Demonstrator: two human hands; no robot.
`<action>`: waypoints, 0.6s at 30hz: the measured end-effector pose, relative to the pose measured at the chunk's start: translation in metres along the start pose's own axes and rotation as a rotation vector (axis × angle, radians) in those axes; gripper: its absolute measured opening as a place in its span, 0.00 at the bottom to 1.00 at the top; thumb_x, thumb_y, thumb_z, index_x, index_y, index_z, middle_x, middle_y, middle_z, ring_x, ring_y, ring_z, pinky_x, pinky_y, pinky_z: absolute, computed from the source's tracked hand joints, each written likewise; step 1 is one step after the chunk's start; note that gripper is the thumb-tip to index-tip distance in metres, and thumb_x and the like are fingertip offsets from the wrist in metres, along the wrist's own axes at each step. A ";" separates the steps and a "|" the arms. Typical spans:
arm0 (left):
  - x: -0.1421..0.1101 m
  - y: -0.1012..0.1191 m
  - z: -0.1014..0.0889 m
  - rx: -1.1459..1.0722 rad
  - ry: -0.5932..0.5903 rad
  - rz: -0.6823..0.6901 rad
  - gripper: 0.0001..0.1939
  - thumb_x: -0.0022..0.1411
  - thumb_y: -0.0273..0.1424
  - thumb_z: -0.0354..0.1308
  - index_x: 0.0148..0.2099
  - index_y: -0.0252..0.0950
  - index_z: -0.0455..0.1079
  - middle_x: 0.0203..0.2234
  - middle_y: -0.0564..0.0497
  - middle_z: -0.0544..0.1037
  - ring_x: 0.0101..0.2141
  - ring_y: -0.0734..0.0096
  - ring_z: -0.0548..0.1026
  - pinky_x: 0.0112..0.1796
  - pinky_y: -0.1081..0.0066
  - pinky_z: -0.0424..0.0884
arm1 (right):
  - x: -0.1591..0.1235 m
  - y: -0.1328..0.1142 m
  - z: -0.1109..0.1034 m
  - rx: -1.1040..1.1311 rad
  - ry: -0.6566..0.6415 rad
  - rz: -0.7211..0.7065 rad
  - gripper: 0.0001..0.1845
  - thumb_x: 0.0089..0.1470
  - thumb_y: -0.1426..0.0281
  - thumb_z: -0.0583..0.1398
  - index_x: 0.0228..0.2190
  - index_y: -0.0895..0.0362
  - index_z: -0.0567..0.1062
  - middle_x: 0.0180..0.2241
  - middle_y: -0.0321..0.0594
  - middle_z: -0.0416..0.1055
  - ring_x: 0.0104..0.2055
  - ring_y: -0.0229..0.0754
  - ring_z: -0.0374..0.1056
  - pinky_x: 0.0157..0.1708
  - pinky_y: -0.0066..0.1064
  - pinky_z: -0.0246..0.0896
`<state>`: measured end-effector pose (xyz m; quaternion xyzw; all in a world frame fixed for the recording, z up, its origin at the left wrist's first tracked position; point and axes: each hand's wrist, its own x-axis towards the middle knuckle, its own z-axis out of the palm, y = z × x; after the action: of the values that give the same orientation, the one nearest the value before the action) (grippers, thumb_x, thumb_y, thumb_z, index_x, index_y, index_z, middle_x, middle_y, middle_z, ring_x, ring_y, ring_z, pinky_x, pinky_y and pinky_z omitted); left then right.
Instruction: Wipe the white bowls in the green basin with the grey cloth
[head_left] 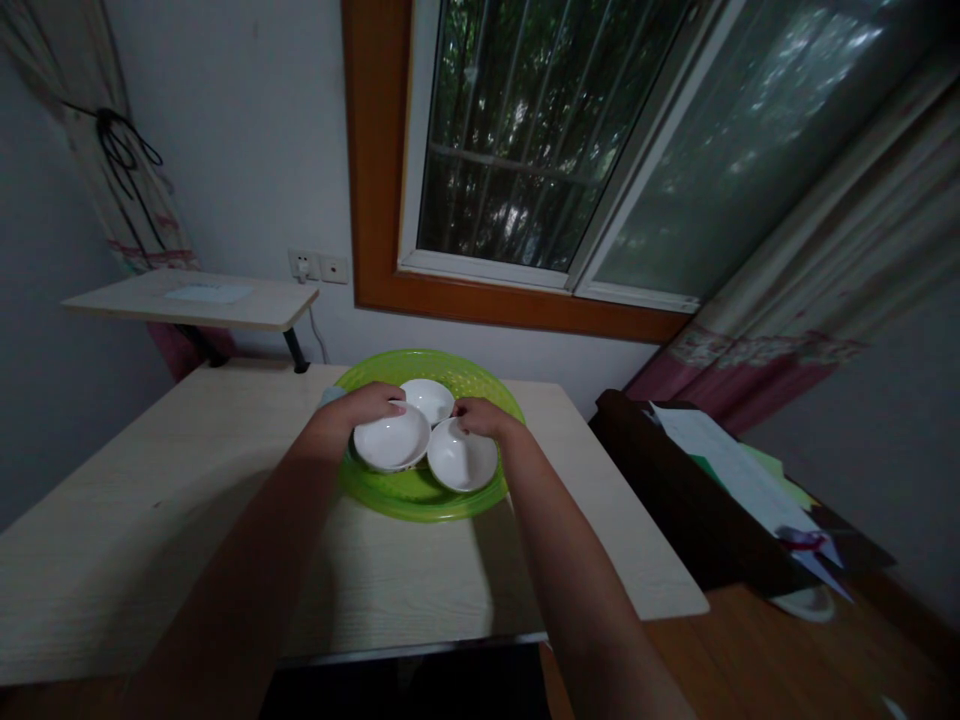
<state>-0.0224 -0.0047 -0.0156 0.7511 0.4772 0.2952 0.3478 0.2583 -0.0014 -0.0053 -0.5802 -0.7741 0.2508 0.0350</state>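
Note:
Three white bowls sit close together in a round green plastic basket (420, 511) on the table. My left hand (371, 402) grips the rim of the left bowl (391, 440), thumb over the edge. With its fingers closed on the rim, my right hand (484, 415) holds the right bowl (461, 460), which tilts a little toward me. Behind these two, between my hands, lies the back bowl (427, 398), partly covered by the left bowl. A small greyish thing (332, 396) shows beside my left wrist at the basket's edge; I cannot make out what it is.
The pale wooden table (187, 480) carries a raised shelf (262, 305) at the back left with a paper on it. Wall sockets (318, 266) and a window (555, 140) are behind. To the right stands a dark brown piece of furniture (675, 490) with papers (720, 465) on it.

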 end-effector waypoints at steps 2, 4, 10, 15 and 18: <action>-0.001 0.002 -0.001 0.060 -0.102 -0.001 0.10 0.50 0.42 0.64 0.29 0.42 0.77 0.32 0.45 0.83 0.34 0.53 0.78 0.36 0.61 0.71 | 0.000 0.000 -0.001 -0.022 0.040 0.032 0.26 0.40 0.78 0.60 0.43 0.59 0.84 0.48 0.46 0.83 0.46 0.50 0.77 0.41 0.30 0.66; -0.001 0.002 -0.002 0.093 -0.156 -0.002 0.09 0.49 0.41 0.63 0.30 0.42 0.77 0.33 0.46 0.83 0.35 0.54 0.77 0.36 0.63 0.69 | -0.001 -0.001 -0.001 -0.040 0.075 0.055 0.25 0.44 0.78 0.60 0.45 0.58 0.83 0.49 0.48 0.83 0.47 0.50 0.77 0.42 0.30 0.66; 0.005 -0.007 -0.001 0.179 -0.195 0.053 0.07 0.46 0.37 0.64 0.27 0.41 0.72 0.30 0.48 0.80 0.31 0.59 0.74 0.34 0.65 0.66 | -0.006 -0.006 -0.003 -0.043 0.087 0.053 0.22 0.46 0.77 0.61 0.44 0.59 0.85 0.48 0.48 0.84 0.46 0.51 0.78 0.43 0.32 0.67; 0.004 -0.005 0.002 0.151 -0.199 0.103 0.08 0.49 0.37 0.63 0.32 0.40 0.74 0.31 0.47 0.80 0.32 0.59 0.74 0.36 0.63 0.67 | -0.011 -0.009 -0.004 0.016 0.067 -0.035 0.16 0.53 0.73 0.61 0.42 0.58 0.84 0.46 0.44 0.84 0.46 0.47 0.77 0.43 0.30 0.67; 0.002 0.006 0.002 0.119 -0.142 0.105 0.08 0.48 0.36 0.62 0.33 0.40 0.74 0.32 0.47 0.80 0.34 0.58 0.74 0.37 0.63 0.69 | -0.011 -0.009 -0.004 0.046 0.084 -0.083 0.14 0.56 0.71 0.61 0.42 0.57 0.83 0.46 0.41 0.83 0.46 0.46 0.76 0.44 0.30 0.67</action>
<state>-0.0170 -0.0048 -0.0112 0.8135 0.4281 0.2299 0.3196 0.2547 -0.0116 0.0045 -0.5565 -0.7894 0.2423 0.0915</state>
